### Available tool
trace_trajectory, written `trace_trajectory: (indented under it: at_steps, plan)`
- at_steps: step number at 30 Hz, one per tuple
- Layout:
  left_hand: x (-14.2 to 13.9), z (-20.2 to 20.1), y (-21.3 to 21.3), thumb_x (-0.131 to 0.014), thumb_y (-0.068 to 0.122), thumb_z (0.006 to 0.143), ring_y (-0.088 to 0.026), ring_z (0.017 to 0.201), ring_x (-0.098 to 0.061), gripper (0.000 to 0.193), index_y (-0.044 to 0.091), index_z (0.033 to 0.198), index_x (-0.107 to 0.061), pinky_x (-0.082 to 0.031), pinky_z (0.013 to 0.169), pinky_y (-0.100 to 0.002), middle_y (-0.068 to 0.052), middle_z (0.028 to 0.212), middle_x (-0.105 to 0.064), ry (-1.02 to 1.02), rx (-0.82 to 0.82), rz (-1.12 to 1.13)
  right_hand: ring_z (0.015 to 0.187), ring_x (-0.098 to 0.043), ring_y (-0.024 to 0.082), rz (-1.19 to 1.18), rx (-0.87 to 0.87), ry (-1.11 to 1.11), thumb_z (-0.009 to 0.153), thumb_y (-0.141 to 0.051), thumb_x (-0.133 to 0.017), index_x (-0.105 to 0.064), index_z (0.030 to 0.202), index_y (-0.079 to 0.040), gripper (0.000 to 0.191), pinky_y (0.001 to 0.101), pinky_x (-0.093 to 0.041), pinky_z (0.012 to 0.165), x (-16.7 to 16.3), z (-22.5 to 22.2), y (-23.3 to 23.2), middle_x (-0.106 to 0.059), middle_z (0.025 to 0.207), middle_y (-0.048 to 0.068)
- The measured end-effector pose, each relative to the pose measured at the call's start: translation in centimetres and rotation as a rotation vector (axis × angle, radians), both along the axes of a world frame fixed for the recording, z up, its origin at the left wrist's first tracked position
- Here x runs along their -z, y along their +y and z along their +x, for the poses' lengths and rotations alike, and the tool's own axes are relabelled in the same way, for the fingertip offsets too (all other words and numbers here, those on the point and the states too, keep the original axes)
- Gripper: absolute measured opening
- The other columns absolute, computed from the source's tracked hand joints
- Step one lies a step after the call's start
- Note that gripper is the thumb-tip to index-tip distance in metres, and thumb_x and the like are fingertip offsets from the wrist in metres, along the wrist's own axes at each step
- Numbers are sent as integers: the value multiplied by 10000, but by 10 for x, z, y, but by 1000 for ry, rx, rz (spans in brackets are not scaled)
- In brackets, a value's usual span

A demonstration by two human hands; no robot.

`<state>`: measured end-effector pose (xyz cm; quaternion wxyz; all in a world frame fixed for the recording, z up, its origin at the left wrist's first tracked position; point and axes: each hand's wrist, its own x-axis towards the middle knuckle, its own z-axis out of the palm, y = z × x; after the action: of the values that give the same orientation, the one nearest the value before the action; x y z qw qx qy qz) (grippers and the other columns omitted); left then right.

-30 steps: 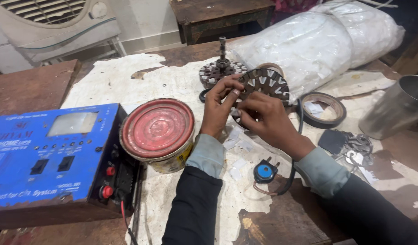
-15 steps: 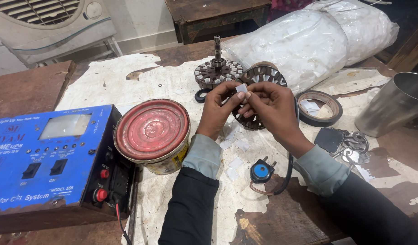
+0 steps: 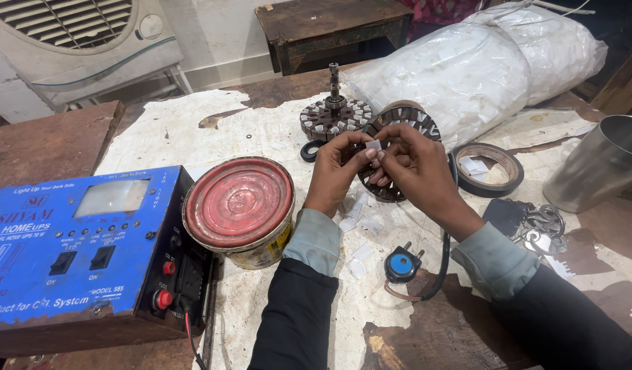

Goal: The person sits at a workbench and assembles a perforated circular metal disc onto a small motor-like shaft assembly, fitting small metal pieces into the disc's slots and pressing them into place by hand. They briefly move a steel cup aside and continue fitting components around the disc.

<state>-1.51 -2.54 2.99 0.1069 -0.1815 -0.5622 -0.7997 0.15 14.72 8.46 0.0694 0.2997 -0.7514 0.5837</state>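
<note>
Both hands meet above the slotted motor core (image 3: 405, 147): the left hand (image 3: 338, 171) and right hand (image 3: 415, 171) pinch a small white paper slip (image 3: 373, 145) between their fingertips. A second core on a shaft (image 3: 333, 116) stands at eleven o'clock, a red-lidded tin (image 3: 238, 205) at eight, a tape roll (image 3: 489, 168) at three.

Workbench (image 3: 439, 336) (paper-covered) bears tin (image 3: 239, 211), blue box (image 3: 83, 253), plug (image 3: 402, 265).
</note>
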Motion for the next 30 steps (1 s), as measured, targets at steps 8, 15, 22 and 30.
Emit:
trace_trajectory:
  at_steps: [8, 15, 22, 30]
  plan:
    - [-3, 1, -1, -733, 7, 928, -87, 1004, -664, 160, 34, 1070, -666, -587, 918, -269, -40, 1074, -661, 96, -25, -37, 751, -769, 172, -196, -105, -75, 996, 21, -548, -589, 1115, 41, 128, 251, -622, 614, 12, -13, 5, -723, 873, 117]
    - [0, 3, 6, -705, 5, 944, -79, 877, -668, 122, 44, 1058, -681, -572, 795, -242, -19, 1015, -683, 91, -28, -90, 730, -758, 186, -312, -201, -161, 1009, 47, -546, -549, 997, 36, 17, 264, -623, 609, 23, -22, 8, -708, 879, 150]
    - [1, -1, 6, -724, 32, 940, -101, 838, -696, 110, 6, 1047, -716, -596, 768, -260, -53, 938, -738, 37, -81, -7, 757, -774, 178, 110, 10, 148, 1012, -40, -597, -573, 1119, 21, 125, 272, -599, 618, 1, 0, 3, -737, 895, 114]
    - [10, -6, 1, -739, 76, 956, -104, 899, -699, 159, -11, 1088, -750, -587, 832, -272, -66, 976, -759, 51, -57, 33, 1076, -675, 372, 469, 154, 870, 872, -18, -697, -540, 1375, -4, 527, 426, -593, 869, -11, 15, 4, -573, 1273, 206]
